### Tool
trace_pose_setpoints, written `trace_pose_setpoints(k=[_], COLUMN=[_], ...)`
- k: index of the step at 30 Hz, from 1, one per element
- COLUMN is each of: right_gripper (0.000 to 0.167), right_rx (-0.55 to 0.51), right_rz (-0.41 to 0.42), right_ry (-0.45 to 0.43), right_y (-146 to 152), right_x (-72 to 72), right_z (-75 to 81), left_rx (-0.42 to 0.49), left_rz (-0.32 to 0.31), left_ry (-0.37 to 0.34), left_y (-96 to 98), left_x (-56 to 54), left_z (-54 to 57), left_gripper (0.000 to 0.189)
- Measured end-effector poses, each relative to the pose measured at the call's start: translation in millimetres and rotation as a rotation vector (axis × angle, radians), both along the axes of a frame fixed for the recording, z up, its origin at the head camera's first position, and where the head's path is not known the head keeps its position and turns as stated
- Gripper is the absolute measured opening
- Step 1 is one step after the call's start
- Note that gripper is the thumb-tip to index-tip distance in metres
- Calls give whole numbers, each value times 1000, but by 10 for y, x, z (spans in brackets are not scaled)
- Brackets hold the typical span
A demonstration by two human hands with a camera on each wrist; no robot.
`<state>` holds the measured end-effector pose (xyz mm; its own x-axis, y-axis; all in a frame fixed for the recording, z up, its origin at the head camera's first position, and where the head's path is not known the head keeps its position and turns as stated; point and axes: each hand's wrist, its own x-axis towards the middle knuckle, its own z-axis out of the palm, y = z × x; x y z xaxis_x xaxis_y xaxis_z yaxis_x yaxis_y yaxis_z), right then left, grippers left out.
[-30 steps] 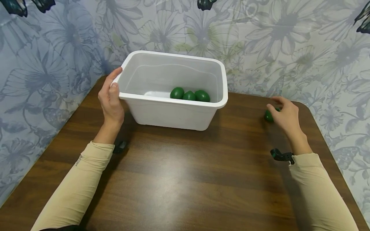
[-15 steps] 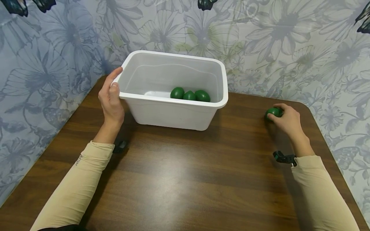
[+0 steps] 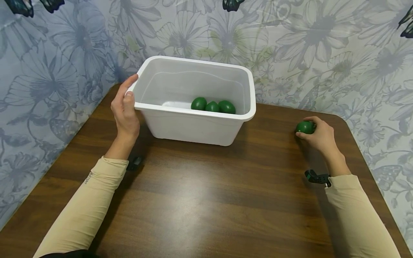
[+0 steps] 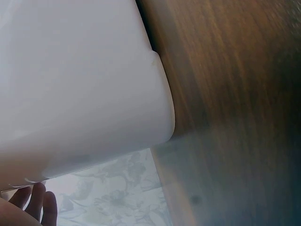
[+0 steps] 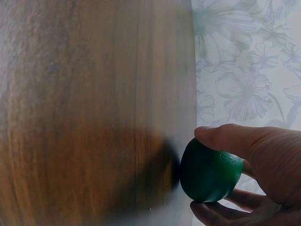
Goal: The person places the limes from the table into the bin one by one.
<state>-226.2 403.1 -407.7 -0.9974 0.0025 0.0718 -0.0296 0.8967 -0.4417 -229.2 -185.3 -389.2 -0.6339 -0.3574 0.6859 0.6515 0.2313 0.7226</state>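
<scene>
A white plastic bin point(image 3: 190, 125) stands on the table, tilted a little toward me. Several smooth, dark green, egg-shaped fruits point(image 3: 227, 106) lie together on its floor, toward the right. My left hand point(image 3: 125, 113) grips the bin's left rim; in the left wrist view its fingers point(image 4: 35, 202) show at the lower left, beside the white wall. Off to the right, a fruit of the same kind point(image 3: 305, 127) is pinched between the thumb and fingers of my right hand point(image 3: 322, 136). The right wrist view has that fruit point(image 5: 209, 172) right at the table surface.
The brown wooden table point(image 3: 206, 200) has a rounded far right corner. Floral wallpaper point(image 3: 309, 53) rises directly behind the bin and the table's back edge. A black wrist device point(image 3: 317, 177) sits at the right cuff.
My right hand has come down around the green fruit at the right, and the thumb and fingers have closed on it. The left hand and the bin have stayed in place.
</scene>
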Motion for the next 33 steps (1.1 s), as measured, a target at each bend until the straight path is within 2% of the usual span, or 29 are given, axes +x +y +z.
trace_pose_setpoints(k=[13,21,33], right_gripper=[63,58,59], right_rx=[-21,-31,-57], right_rz=[24,62,93], right_ry=[65,192,246], right_y=[-86,-258,-542], right_x=[34,52,93], right_z=[17,161,363], left_rx=[1,1,7], left_rz=[-1,-4,-15], left_ry=[-12,4,5], left_y=[8,8,1], left_x=[1,-4,-14], left_z=[-2,6,-7], left_gripper=[60,61,61])
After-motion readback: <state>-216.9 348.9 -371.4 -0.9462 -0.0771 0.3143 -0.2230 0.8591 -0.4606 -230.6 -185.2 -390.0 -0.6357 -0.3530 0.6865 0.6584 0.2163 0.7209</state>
